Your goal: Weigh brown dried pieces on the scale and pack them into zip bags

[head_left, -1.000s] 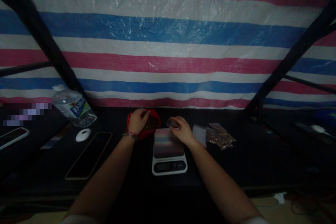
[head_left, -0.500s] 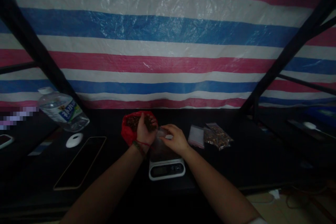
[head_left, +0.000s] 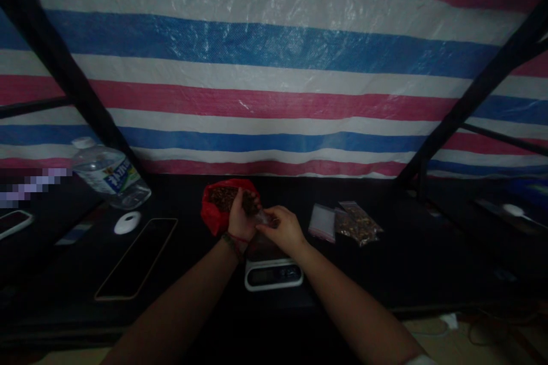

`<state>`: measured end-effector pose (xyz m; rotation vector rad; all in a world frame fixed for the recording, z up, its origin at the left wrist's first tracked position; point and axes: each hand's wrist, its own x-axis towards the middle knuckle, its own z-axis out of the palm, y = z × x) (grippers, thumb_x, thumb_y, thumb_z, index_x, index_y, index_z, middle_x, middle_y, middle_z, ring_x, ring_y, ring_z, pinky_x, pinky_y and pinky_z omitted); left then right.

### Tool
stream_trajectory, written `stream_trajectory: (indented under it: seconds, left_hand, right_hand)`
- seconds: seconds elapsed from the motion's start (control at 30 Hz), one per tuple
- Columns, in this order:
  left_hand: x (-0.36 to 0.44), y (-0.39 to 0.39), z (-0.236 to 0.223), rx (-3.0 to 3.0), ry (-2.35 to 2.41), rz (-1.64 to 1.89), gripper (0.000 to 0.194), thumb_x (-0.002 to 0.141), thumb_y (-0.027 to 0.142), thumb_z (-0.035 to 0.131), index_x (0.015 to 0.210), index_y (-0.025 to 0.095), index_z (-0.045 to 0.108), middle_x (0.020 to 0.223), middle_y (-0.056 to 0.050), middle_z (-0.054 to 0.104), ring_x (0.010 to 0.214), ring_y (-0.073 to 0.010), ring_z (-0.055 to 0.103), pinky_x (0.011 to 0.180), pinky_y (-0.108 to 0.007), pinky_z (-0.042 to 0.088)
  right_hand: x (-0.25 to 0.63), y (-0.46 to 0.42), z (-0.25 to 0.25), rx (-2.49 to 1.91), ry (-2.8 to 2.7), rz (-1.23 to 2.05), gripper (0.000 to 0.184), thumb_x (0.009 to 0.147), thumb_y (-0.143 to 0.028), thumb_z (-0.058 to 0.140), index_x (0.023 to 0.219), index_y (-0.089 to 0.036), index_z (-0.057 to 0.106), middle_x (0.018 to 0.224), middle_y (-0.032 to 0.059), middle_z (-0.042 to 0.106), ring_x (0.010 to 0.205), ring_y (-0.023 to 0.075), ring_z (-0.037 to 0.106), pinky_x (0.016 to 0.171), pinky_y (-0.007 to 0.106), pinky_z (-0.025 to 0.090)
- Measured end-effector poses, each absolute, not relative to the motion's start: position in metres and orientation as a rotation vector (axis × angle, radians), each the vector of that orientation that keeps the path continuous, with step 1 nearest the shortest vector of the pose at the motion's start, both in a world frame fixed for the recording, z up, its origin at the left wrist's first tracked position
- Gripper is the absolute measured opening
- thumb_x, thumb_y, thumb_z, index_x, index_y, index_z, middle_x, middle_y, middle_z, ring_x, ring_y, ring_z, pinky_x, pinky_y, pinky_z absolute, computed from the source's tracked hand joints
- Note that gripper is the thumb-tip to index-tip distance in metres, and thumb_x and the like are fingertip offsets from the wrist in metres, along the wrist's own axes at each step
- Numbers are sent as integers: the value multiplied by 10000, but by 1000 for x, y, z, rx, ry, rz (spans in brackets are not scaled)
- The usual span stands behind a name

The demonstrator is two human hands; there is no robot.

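Centre of frame, above scale (head_left: 274, 274) on bench (head_left: 406, 262): left hand (head_left: 240, 218) clamped on pinch of seeds beside red bag (head_left: 214, 211); right hand (head_left: 282, 231) grips small clear bag (head_left: 263, 219). Filling step; next needs steady drop into opening.

A makeshift packing stall: striped tarp (head_left: 274, 68) for a wall, black frame poles (head_left: 55, 63), a dim dark table (head_left: 428, 262) carrying a scale (head_left: 274, 275), small filled bags (head_left: 358, 222), a phone (head_left: 136, 258).

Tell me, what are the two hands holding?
The left hand cups a handful of brown bits. The right hand pinches a small clear bag near its top edge, above the scale.
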<state>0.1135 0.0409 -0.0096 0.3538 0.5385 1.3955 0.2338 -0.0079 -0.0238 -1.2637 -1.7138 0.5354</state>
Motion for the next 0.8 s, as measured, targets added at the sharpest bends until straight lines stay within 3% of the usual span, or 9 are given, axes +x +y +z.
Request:
stream_trajectory:
  seconds: [0.27, 0.63, 0.8]
  left_hand:
    - [116, 37, -5, 406, 516, 1432, 242, 760, 414, 646, 749, 190, 554, 687, 40, 566, 555, -69, 546, 535, -207, 465]
    - [111, 37, -6, 533, 500, 1454, 175, 781, 352, 605, 727, 193, 557, 648, 23, 546, 522, -71, 511, 453, -175, 396]
    - [113, 38, -10, 560, 505, 1455, 188, 756, 354, 629, 737, 185, 547, 656, 23, 535, 537, -85, 527, 496, -203, 436]
  right_hand:
    - [233, -7, -26, -1327, -1671, 519, 246, 638, -314, 761, 838, -218, 653, 818, 26, 663, 704, 167, 630, 632, 289, 526]
    - [231, -10, -24, -1298, -1698, 530, 222, 671, -270, 733, 869, -216, 648, 859, 27, 656, 786, 176, 631, 696, 306, 532]
    - [233, -8, -25, -1278, -1735, 487, 272, 658, -266, 749, 913, -232, 661, 914, 36, 664, 846, 190, 631, 747, 334, 530]
